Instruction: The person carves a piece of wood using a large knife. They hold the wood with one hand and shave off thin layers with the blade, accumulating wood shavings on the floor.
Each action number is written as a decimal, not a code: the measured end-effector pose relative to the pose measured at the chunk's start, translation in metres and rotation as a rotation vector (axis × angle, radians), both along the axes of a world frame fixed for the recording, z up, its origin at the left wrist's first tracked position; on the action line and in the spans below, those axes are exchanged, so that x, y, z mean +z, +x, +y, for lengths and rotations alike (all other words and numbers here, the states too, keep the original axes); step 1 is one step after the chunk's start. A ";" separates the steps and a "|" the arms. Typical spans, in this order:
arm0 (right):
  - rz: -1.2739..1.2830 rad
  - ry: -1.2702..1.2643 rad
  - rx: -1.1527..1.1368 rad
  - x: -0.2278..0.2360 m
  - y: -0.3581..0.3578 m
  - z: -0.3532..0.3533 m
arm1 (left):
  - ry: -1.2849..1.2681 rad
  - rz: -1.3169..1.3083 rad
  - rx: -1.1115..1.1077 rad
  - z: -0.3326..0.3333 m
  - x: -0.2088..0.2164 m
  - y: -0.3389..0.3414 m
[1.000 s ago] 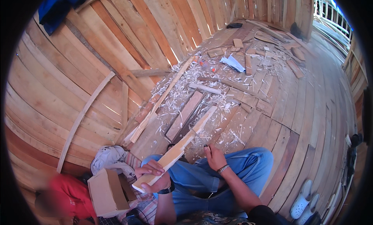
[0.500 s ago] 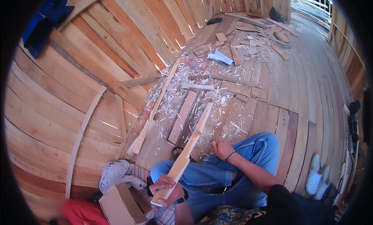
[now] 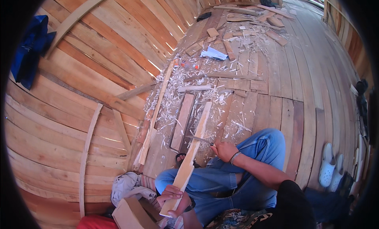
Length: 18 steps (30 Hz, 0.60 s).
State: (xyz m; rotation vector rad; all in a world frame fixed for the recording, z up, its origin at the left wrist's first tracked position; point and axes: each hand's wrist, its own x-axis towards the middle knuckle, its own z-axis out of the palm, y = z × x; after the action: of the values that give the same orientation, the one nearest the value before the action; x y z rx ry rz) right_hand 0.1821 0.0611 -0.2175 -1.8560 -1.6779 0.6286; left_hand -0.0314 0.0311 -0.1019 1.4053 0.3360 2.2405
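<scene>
My left hand is wrapped round the lower end of a long pale wooden strip. The strip slants up and away from my lap, its edge stepped and whittled. In my closed right hand, beside my right knee, is a knife. Its thin blade points left across the strip's upper half; whether the edge bites into the wood I cannot tell. My fingers hide most of the knife's handle. Below the strip are my crossed legs in blue jeans.
Curled shavings litter the plank floor around a reddish board and a long batten. Wood offcuts lie farther off. A cardboard box stands at my left, pale clogs at my right. Plank walls rise on the left.
The knife blade now shows across the strip, where before only a dark bit showed at my right hand. The strip stays in my left hand. The whole view has shifted slightly.
</scene>
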 end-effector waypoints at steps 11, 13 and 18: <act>-0.004 0.088 0.032 0.029 -0.002 -0.008 | 0.016 0.025 -0.007 -0.001 0.005 0.005; -0.049 -0.015 0.008 0.015 0.010 -0.003 | 0.008 0.039 -0.037 -0.003 0.004 0.006; 0.016 0.031 0.046 0.030 0.003 -0.010 | -0.014 0.064 -0.108 -0.002 0.011 -0.005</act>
State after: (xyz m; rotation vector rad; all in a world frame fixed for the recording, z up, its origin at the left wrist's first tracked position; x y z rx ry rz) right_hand 0.1847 0.0507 -0.1874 -1.7904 -1.7148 0.6310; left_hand -0.0362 0.0296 -0.0907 1.4551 0.2897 2.1066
